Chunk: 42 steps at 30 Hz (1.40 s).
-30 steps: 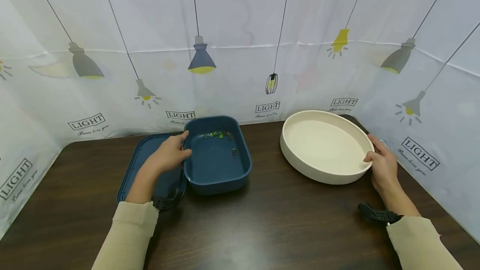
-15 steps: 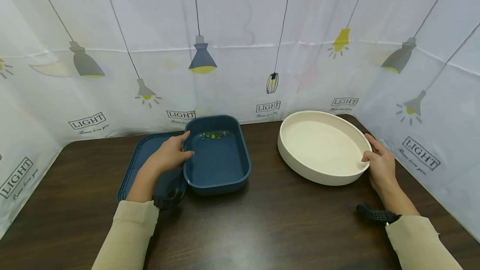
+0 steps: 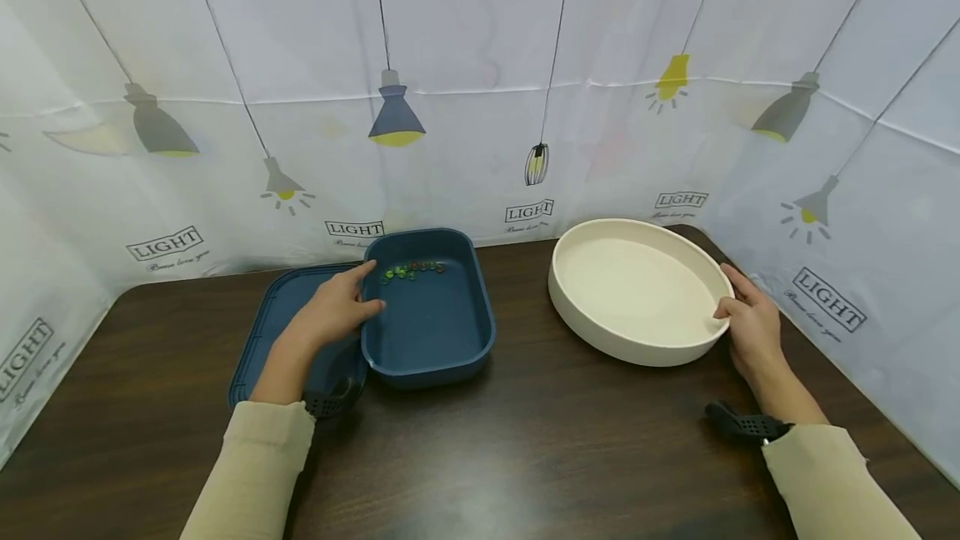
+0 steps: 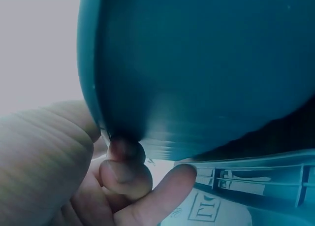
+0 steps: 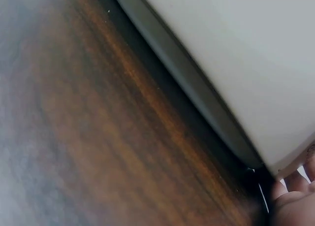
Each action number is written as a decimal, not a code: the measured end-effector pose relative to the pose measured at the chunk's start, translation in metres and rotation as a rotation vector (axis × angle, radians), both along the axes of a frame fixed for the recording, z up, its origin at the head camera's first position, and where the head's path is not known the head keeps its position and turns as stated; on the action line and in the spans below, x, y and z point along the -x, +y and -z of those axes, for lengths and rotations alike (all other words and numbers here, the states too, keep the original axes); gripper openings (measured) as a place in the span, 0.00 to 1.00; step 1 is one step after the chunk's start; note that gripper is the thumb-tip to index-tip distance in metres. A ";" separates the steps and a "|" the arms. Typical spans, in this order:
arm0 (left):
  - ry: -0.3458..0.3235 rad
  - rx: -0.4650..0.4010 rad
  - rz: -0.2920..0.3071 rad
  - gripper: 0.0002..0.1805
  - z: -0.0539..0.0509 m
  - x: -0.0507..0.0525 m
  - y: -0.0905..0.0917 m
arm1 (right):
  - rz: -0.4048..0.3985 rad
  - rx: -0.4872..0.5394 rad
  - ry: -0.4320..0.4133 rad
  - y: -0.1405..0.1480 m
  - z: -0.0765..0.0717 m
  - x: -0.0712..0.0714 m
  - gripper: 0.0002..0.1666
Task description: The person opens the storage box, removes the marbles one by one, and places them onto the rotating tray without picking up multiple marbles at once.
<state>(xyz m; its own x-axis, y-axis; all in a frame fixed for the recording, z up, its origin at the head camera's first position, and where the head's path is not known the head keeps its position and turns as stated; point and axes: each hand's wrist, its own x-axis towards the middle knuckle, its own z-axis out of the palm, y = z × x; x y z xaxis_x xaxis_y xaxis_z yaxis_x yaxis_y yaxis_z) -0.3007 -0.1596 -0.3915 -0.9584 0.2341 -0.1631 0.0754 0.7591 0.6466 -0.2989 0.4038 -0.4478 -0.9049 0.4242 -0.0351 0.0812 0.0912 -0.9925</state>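
Near the table's (image 3: 540, 440) far edge, blue bin (image 3: 435, 327), small glassy pieces (image 3: 401, 272) in its far-left part, is gripped by left hand (image 3: 334, 305), cream tray (image 3: 641, 290) near far-right corner by right hand (image 3: 753, 326); grips done, release pending.

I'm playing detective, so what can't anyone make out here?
Head view: what the green and reddish bits in the blue container are; too small.
Head view: part of the flat blue tray; the left hand and forearm hide it.
Right wrist view: much of the right hand; cut off at the lower right corner.
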 end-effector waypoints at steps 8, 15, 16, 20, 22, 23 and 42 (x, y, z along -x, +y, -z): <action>0.002 0.020 -0.022 0.41 -0.001 0.001 0.002 | -0.076 -0.100 0.015 -0.008 0.000 -0.004 0.52; 0.108 0.165 -0.076 0.40 -0.003 -0.004 0.009 | -0.064 -0.145 0.040 -0.014 0.004 -0.009 0.48; 0.119 0.187 -0.081 0.39 -0.004 -0.005 0.010 | -0.061 -0.160 0.042 -0.014 0.005 -0.008 0.47; 0.164 0.231 -0.093 0.38 -0.009 -0.009 0.012 | -0.072 -0.221 0.040 -0.014 0.006 -0.006 0.45; 0.193 0.236 -0.094 0.36 -0.013 -0.009 0.013 | -0.076 -0.250 0.034 -0.013 0.006 -0.005 0.45; 0.211 0.239 -0.098 0.35 -0.015 -0.008 0.013 | -0.076 -0.249 0.032 -0.013 0.006 -0.005 0.45; 0.154 0.275 0.215 0.22 -0.038 0.029 0.038 | -0.082 -0.211 0.047 -0.012 0.004 -0.004 0.47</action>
